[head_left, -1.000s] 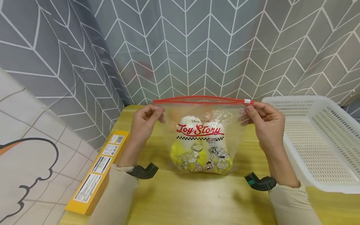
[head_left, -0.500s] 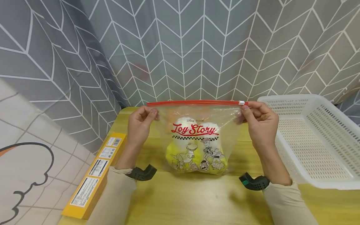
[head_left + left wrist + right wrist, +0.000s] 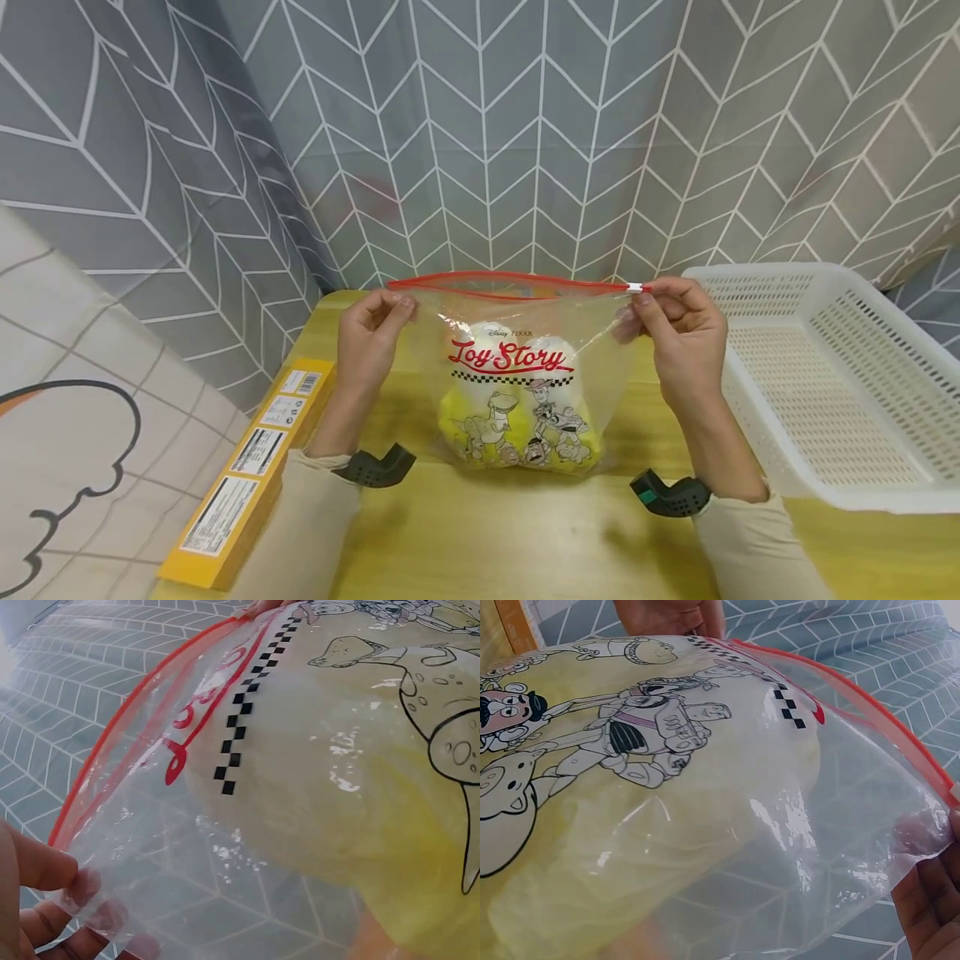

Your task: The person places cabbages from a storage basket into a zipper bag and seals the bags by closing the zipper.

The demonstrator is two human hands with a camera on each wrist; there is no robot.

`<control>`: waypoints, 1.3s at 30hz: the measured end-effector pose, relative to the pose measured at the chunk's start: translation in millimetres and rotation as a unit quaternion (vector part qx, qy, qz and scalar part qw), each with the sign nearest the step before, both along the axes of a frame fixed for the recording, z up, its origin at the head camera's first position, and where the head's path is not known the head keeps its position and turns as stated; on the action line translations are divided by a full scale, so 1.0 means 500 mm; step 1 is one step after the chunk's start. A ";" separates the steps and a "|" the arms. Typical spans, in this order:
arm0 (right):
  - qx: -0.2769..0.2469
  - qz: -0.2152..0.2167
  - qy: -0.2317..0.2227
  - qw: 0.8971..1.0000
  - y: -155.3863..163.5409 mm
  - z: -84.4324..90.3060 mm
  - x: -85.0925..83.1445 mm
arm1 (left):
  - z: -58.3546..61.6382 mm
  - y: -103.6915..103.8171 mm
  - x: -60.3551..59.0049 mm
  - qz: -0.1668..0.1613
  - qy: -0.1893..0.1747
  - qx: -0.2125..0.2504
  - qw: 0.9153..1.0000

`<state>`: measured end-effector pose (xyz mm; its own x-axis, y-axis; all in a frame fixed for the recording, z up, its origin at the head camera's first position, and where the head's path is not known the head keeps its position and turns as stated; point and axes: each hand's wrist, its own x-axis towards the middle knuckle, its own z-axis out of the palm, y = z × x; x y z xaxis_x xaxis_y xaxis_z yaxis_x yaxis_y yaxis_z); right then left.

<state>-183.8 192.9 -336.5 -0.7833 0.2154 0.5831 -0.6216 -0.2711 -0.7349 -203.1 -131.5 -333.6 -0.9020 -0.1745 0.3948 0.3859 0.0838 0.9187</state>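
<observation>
A clear zip bag [image 3: 517,408] with Toy Story print and a red zip edge stands upright at the middle of the table in the head view. Through its plastic show yellow and white rounded things [image 3: 480,400], their kind blurred by the film. My left hand [image 3: 367,337] pinches the bag's upper left corner between thumb and fingers. At the upper right corner, my right hand [image 3: 686,333] pinches the plastic just below the white slider [image 3: 635,287]. Between the hands the red edge [image 3: 450,277] gapes apart. In the left wrist view, fingers [image 3: 45,870] show through the film.
A white slotted plastic basket [image 3: 847,492] stands on the right of the wooden table [image 3: 480,550]. Along the left edge lies a long yellow box [image 3: 198,571] with white labels. Grey patterned curtain [image 3: 510,125] hangs behind.
The bag's red edge gaped a second ago, lay nearly together half a second ago, and gapes again now. Both hands keep their pinch; in the head view they sit slightly lower and further left.
</observation>
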 end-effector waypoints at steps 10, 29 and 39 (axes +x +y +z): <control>0.014 0.009 -0.014 1.000 0.002 -0.011 0.003 | 0.010 0.034 0.009 0.074 0.094 -0.103 0.987; 0.040 -0.006 -0.006 0.999 0.011 0.000 0.004 | 0.071 0.259 0.009 0.067 0.260 -0.392 0.880; 0.047 0.019 -0.008 0.999 0.002 0.007 0.010 | 0.099 0.311 0.006 0.005 0.252 -0.428 0.868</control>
<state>-178.7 193.9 -333.2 -0.7996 0.1313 0.5860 -0.5998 -0.2237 -0.7683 -199.8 24.1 -284.2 -0.5775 0.3706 0.7274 0.7157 0.6584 0.2328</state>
